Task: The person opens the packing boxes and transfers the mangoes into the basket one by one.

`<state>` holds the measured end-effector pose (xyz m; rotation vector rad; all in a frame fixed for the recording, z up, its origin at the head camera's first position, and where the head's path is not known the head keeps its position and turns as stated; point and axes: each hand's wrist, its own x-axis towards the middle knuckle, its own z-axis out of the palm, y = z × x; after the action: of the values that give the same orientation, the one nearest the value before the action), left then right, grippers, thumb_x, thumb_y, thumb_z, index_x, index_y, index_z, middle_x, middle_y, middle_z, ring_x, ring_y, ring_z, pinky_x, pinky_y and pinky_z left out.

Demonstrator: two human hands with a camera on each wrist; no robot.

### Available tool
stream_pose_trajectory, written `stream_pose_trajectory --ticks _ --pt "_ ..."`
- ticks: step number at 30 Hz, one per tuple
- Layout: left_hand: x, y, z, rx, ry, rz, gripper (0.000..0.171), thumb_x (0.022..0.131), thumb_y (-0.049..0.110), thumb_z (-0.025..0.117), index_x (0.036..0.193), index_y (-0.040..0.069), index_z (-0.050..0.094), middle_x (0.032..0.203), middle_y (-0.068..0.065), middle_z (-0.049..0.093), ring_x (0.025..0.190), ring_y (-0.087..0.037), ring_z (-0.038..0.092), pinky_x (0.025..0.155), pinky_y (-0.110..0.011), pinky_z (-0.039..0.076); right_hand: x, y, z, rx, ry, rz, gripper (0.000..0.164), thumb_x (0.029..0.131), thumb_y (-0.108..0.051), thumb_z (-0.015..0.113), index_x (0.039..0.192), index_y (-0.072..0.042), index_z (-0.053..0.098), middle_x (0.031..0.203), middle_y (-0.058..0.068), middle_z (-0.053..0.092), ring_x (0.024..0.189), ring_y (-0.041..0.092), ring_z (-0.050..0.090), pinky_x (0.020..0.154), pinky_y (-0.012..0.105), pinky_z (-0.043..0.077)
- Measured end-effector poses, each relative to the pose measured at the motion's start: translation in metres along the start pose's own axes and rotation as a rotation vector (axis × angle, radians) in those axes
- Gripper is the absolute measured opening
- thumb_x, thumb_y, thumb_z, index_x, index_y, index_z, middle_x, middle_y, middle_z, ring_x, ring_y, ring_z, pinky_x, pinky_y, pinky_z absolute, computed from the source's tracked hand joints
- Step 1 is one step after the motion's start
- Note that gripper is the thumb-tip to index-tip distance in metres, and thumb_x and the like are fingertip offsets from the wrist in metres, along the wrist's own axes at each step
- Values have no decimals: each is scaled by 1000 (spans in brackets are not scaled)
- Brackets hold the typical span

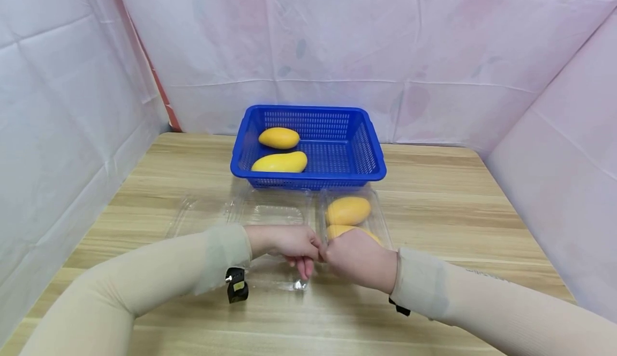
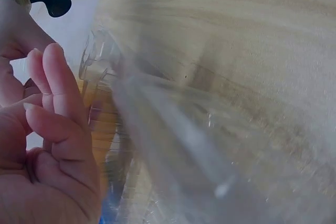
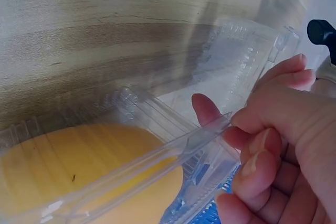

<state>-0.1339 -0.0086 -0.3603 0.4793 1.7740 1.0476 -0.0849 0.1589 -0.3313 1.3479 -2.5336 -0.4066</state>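
A clear plastic clamshell box with two yellow mangoes in it sits in front of the basket, its lid over the fruit. My right hand is at the box's near left corner, thumb and fingers pinching the plastic rim. Against it, my left hand pinches at the same corner, its other fingers extended. The left fingertips at the rim are partly hidden. Under the left hand lies a second clear box, opened out, with no fruit in it.
A blue plastic basket stands behind the boxes, with two mangoes in its left half. Further clear plastic lies left of the second box. White patterned cloth walls the wooden table at back and sides.
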Motion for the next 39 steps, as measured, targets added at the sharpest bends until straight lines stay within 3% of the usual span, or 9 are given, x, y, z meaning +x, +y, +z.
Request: stream_pose_trajectory --ticks 7,17,23,32,39 --pt "0 -3 0 -95 -16 18 23 92 4 49 109 2 64 62 -7 62 51 -11 61 39 -15 32 1 3 0 37 4 22 28 64 -22 76 60 -19 49 51 -7 39 42 6 37 34 24 36" --pt "1 -6 7 -248 49 37 23 93 4 45 109 1 60 65 -7 60 56 -11 63 39 -14 33 3 7 -2 121 -67 67 24 67 -17 73 62 -16 50 52 -8 39 43 5 34 35 21 32" --pt "3 -8 8 -312 78 41 24 96 5 41 109 -1 60 65 -6 58 54 -9 61 39 -12 34 3 8 -1 114 -42 74 22 65 -16 73 64 -16 51 50 -9 35 42 5 31 34 21 28" --pt "6 -7 8 -397 105 35 19 97 9 44 95 1 60 65 -4 57 53 -7 61 40 -11 34 3 8 0 121 41 67 25 62 -13 71 60 -17 46 49 -9 34 42 4 30 33 21 27" --pt "8 -6 12 -376 141 38 19 97 10 45 90 0 59 62 -3 57 51 -6 59 38 -11 34 3 8 2 125 53 68 27 63 -13 70 58 -17 44 49 -9 34 42 4 29 33 21 26"
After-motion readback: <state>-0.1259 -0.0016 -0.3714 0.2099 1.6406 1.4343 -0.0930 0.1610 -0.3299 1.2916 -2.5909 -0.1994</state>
